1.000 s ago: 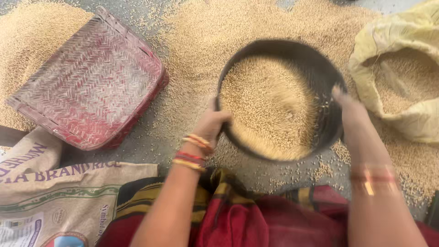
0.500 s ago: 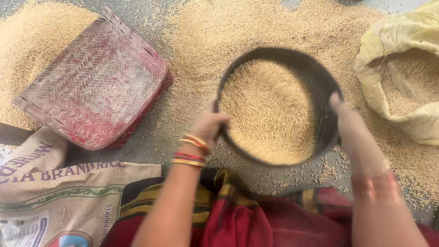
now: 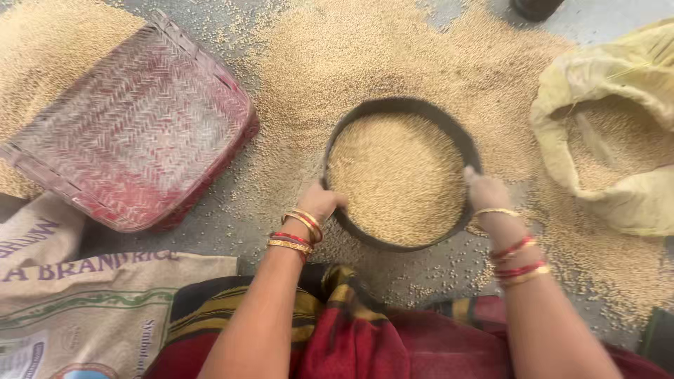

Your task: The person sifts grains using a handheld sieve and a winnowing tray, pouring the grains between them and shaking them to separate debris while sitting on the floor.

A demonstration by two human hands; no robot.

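A round dark-rimmed sieve (image 3: 421,107) full of pale grain (image 3: 397,175) sits low over the grain-strewn floor in the middle of the head view. My left hand (image 3: 321,203) grips its near-left rim, thumb over the edge. My right hand (image 3: 484,193) grips the right rim. Both wrists wear red and gold bangles. The grain lies fairly level inside the sieve.
A red woven winnowing tray (image 3: 140,126) lies to the left. An open pale yellow sack of grain (image 3: 607,133) stands at the right. A printed sack (image 3: 91,302) lies at the lower left. Loose grain (image 3: 351,49) covers the grey floor. A dark object (image 3: 535,7) shows at the top edge.
The sieve has come down and closer to the floor, looking smaller, and its grain has settled level. My right hand has slid along the rim toward me; the left keeps its grip.
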